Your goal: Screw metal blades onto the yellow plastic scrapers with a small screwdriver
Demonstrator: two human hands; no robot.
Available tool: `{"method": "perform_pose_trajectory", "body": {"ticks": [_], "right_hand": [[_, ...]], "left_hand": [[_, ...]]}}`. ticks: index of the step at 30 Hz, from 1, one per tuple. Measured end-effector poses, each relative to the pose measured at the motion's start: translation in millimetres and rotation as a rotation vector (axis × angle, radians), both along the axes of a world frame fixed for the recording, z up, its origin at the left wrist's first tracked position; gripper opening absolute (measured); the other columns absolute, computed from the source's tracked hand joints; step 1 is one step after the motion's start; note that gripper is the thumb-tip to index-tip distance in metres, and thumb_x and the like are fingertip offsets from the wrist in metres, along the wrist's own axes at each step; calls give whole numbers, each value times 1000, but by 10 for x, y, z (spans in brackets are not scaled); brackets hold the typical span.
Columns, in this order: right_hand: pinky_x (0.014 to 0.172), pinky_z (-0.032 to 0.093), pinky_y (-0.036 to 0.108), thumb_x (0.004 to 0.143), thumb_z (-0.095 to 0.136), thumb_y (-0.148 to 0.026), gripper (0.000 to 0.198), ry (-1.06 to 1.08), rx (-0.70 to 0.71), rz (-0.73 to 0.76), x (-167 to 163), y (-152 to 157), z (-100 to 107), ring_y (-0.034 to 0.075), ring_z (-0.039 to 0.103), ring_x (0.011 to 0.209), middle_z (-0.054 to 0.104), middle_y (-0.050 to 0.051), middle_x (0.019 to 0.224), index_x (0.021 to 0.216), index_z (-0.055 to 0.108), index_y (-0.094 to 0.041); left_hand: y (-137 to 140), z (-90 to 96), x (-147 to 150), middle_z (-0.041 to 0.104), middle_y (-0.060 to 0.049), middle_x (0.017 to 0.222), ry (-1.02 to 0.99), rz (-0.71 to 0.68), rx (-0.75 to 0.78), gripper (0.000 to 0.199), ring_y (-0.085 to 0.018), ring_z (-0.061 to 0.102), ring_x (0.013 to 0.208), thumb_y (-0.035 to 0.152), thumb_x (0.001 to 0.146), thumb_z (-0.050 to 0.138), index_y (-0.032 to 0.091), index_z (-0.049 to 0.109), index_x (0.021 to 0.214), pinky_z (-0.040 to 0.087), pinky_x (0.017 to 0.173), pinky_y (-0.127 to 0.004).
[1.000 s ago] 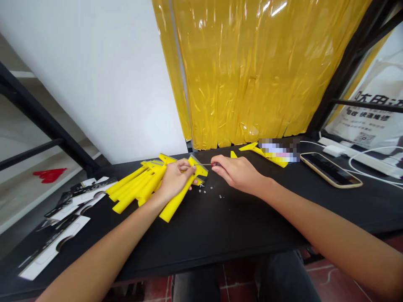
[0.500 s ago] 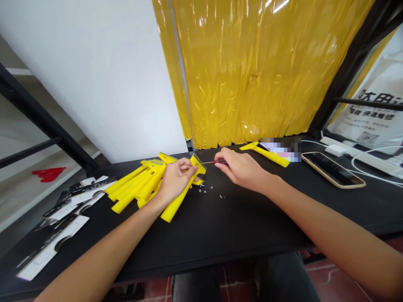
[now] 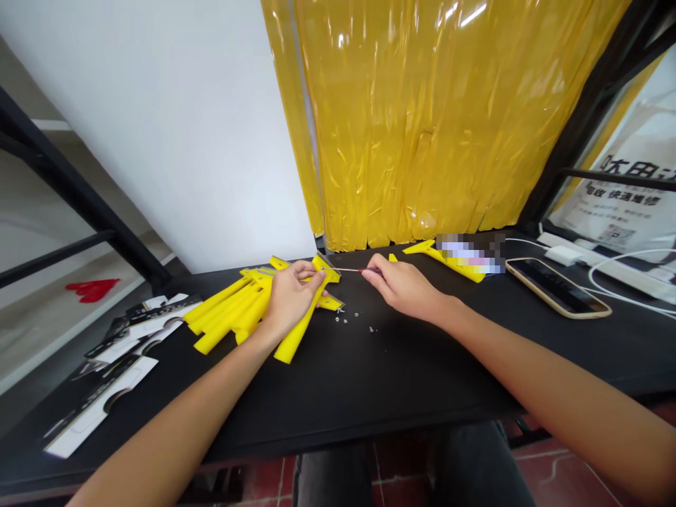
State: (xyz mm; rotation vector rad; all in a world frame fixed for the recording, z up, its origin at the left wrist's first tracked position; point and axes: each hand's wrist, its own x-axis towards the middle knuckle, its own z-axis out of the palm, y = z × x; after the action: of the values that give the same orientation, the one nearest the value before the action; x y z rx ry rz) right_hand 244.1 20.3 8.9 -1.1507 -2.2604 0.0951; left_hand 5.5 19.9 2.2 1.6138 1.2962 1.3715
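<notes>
My left hand (image 3: 289, 299) is closed round a yellow plastic scraper (image 3: 294, 338), its T-shaped head tilted up and its handle pointing toward me. My right hand (image 3: 404, 287) grips a small screwdriver (image 3: 346, 270) by the handle, which the fingers mostly cover. The thin shaft points left, and its tip meets the scraper's head near a screw spot. Beside and under my left hand lie several more yellow scrapers (image 3: 219, 320) in a fanned pile. Small screws and nuts (image 3: 345, 321) are scattered on the black table between the two hands.
White-and-black card sleeves (image 3: 127, 394) lie at the left. Toward the back right are another yellow scraper (image 3: 459, 267), a phone (image 3: 557, 287), and a power strip (image 3: 623, 271) with white cables. A yellow plastic curtain (image 3: 422, 127) and a white panel (image 3: 174, 127) stand behind the table (image 3: 370, 394).
The held scraper's head has shifted slightly up and left, with the screwdriver tip following it. My right hand stays nearly in place. The view has moved a little.
</notes>
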Motion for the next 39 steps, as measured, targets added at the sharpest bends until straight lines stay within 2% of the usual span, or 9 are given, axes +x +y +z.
{"method": "perform_pose_trajectory", "body": {"ticks": [4, 8, 15, 22, 25, 28, 30, 35, 39], "right_hand": [[59, 31, 27, 104, 32, -46, 40, 116, -51, -9, -40, -10, -6, 15, 55, 60, 55, -1, 65, 80, 50, -21], [57, 31, 26, 104, 32, -46, 40, 204, -71, 15, -44, 20, -35, 14, 53, 58, 53, -2, 64, 79, 52, -21], [59, 34, 28, 104, 40, -37, 26, 31, 303, -66, 49, 86, -64, 18, 63, 76, 68, 7, 96, 103, 59, -19], [57, 31, 31, 105, 34, -25, 26, -211, 532, 19, 58, -32, 130, 18, 62, 82, 67, 7, 93, 108, 59, -19], [59, 33, 31, 104, 37, -33, 25, -241, 450, 71, 19, -35, 226, 21, 64, 86, 70, 8, 98, 112, 56, -19], [58, 34, 31, 104, 35, -42, 30, -154, 281, 25, -19, -17, 242, 21, 66, 74, 72, 7, 95, 115, 52, -19], [60, 37, 31, 105, 33, -37, 27, -60, 208, 17, -29, -16, 198, 20, 66, 69, 72, 5, 93, 118, 49, -21], [70, 47, 33, 101, 40, -28, 25, 112, 225, 69, 5, -53, 52, 23, 68, 86, 69, 10, 107, 124, 45, -21], [70, 50, 35, 98, 42, -25, 30, 54, 234, 79, 56, -62, 24, 24, 67, 88, 65, 11, 113, 127, 45, -21]], "left_hand": [[41, 37, -19, 71, -6, 90, 145, 53, 170, 21, -19, 73, 68, 36, 83, 69, 17, 62, 89, 61, 60, -28], [115, 108, -20, 71, -6, 88, 233, 38, 209, 21, -20, 73, 71, 37, 85, 68, 18, 63, 92, 61, 61, -28], [125, 217, 48, 69, -4, 80, 102, -77, 74, 21, -20, 72, 58, 35, 83, 70, 18, 58, 86, 56, 47, -26], [5, 287, 84, 70, -7, 70, -149, -142, -127, 24, -25, 73, 59, 31, 77, 76, 17, 56, 83, 53, 38, -27], [-3, 280, 49, 70, -7, 70, -157, -120, -171, 25, -25, 72, 58, 30, 77, 76, 16, 56, 82, 52, 37, -26], [23, 200, 19, 69, -5, 73, -125, -60, -97, 26, -25, 73, 58, 33, 77, 76, 17, 56, 83, 51, 36, -26], [38, 135, 18, 69, -4, 77, -82, -30, -21, 26, -22, 72, 57, 35, 78, 75, 17, 58, 84, 53, 39, -25], [14, 61, 66, 69, -3, 79, -23, -13, 147, 23, -18, 72, 60, 34, 80, 72, 16, 61, 85, 61, 56, -27], [-34, 91, 104, 68, -2, 78, -93, -48, 132, 23, -19, 73, 65, 34, 80, 73, 17, 60, 86, 61, 54, -27]]}}
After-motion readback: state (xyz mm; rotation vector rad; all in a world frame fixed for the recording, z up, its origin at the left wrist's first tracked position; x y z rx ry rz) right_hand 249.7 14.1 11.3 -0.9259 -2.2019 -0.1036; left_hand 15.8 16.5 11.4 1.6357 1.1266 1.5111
